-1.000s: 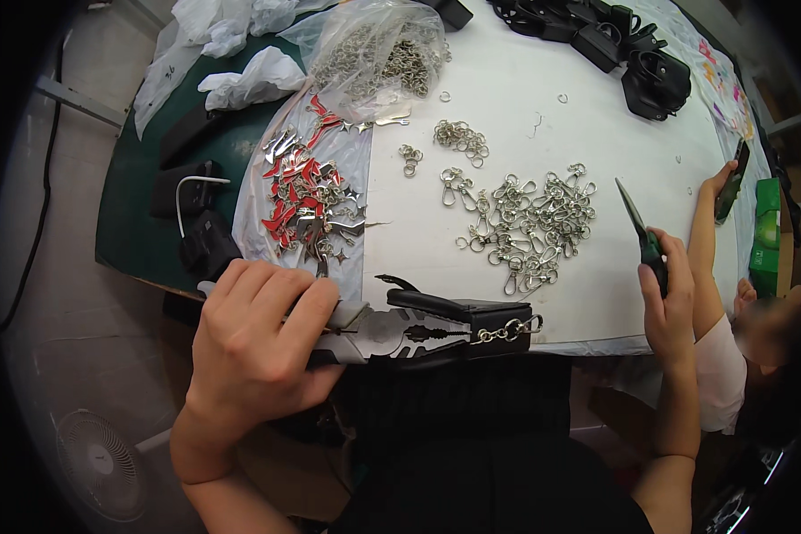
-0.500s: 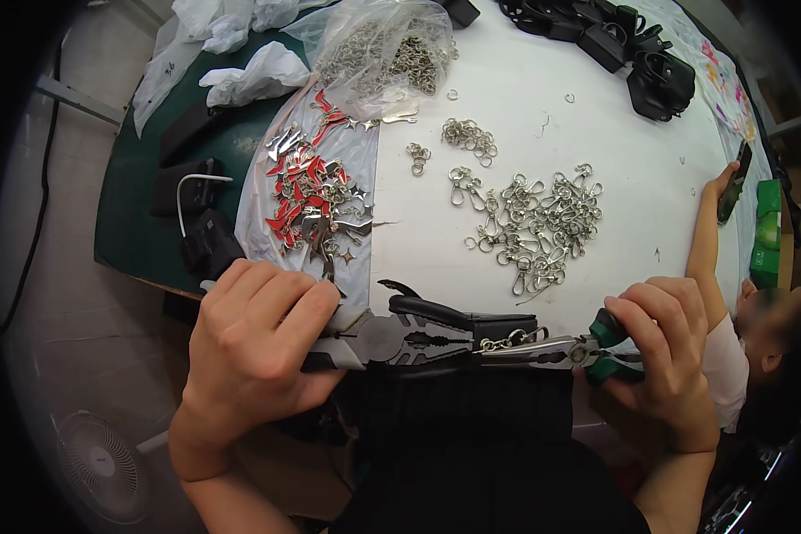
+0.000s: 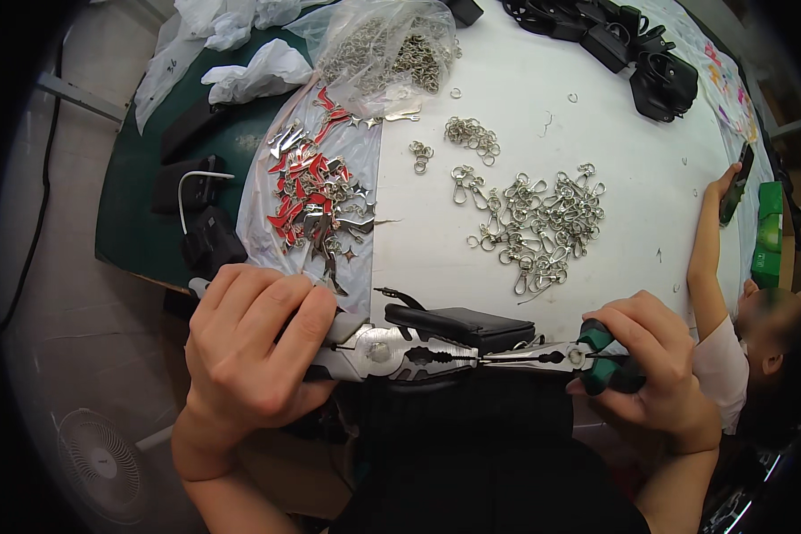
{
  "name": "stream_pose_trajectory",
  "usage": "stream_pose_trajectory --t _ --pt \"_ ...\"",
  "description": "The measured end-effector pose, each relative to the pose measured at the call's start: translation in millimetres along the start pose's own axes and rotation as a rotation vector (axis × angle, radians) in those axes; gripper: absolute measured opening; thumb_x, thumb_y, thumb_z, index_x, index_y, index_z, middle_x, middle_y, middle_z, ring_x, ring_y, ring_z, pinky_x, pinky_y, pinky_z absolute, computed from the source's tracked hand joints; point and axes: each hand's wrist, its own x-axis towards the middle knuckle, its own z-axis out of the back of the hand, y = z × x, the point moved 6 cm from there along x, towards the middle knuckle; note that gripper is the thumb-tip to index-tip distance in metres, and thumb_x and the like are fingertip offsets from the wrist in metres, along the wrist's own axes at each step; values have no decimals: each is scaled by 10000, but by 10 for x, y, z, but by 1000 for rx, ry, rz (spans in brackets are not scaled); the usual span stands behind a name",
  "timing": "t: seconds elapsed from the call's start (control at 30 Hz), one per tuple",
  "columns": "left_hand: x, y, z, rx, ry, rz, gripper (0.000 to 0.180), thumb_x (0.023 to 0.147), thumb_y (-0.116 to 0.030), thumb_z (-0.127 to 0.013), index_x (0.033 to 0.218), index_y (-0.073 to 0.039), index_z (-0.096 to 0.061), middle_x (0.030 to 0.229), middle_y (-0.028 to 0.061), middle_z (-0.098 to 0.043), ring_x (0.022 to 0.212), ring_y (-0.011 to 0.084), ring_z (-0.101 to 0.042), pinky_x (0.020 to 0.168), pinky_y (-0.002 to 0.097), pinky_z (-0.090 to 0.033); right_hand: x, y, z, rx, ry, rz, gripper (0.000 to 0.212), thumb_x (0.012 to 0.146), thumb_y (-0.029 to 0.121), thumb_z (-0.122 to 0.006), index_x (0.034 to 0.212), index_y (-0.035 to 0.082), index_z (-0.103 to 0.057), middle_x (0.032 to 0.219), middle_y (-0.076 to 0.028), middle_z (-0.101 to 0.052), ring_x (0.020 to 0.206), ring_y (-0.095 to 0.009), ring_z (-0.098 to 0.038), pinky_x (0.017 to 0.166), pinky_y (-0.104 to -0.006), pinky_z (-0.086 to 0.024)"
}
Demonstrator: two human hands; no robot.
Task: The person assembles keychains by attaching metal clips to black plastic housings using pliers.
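My left hand [image 3: 256,347] is wrapped round the grey handles of large combination pliers [image 3: 379,352]. In my right hand [image 3: 657,356] are slim long-nose pliers [image 3: 554,357] with green and black handles. The two tools point at each other and their tips meet. Whatever is pinched between the tips is too small to make out. Just behind them is a black leather-like case [image 3: 463,325] with a thin strap and a bit of metal hardware at its right end, partly covered by the pliers.
Metal swivel clasps [image 3: 543,222] and small rings [image 3: 472,138] lie in piles on the white table. Red and silver charms [image 3: 311,196] spread over plastic at left, below a bag of rings [image 3: 387,58]. Black cases [image 3: 663,84] sit far right. Another person's arm [image 3: 707,240] holds a phone.
The tips of both pliers have come together. The black case has tilted, and the short chain that showed at its right end is now mostly hidden.
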Motion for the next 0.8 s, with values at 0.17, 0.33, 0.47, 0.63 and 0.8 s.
stream_pose_trajectory --t 0.17,0.33,0.47,0.63,0.8 --pt "5 0 -1 21 -16 -29 457 490 -103 -748 900 43 -608 823 130 -586 700 314 -585 621 401 -465 -42 -43 -40 83 22 -63 558 638 196 -895 1082 -22 -638 907 -126 -653 717 -251 -599 610 -336 -481" --pt "-25 15 -59 7 -17 -11 465 488 -123 -746 904 40 -615 827 123 -594 705 306 -590 630 399 -473 -94 -66 -83 108 -8 -85 576 636 198 -902 1096 -23 -635 922 -128 -655 731 -259 -606 623 -339 -492" --pt "-76 31 -102 17 -27 -5 478 501 -169 -775 911 25 -626 823 102 -607 698 274 -594 627 385 -477 -104 -87 -113 149 5 -109 582 638 197 -904 1104 -25 -634 925 -129 -656 740 -262 -612 625 -340 -496" --pt "-73 26 -109 -26 -25 27 474 477 -117 -751 910 29 -623 819 105 -611 706 285 -601 635 386 -478 -115 -97 -126 168 -16 -101 581 633 187 -904 1100 -30 -634 925 -132 -657 728 -263 -610 617 -344 -498" --pt "-29 -12 -67 -26 15 69 455 465 -55 -707 904 36 -632 822 116 -609 719 307 -603 639 396 -480 -103 -84 -106 11 -94 9 578 622 185 -897 1084 -38 -632 917 -127 -651 697 -252 -592 594 -343 -484"
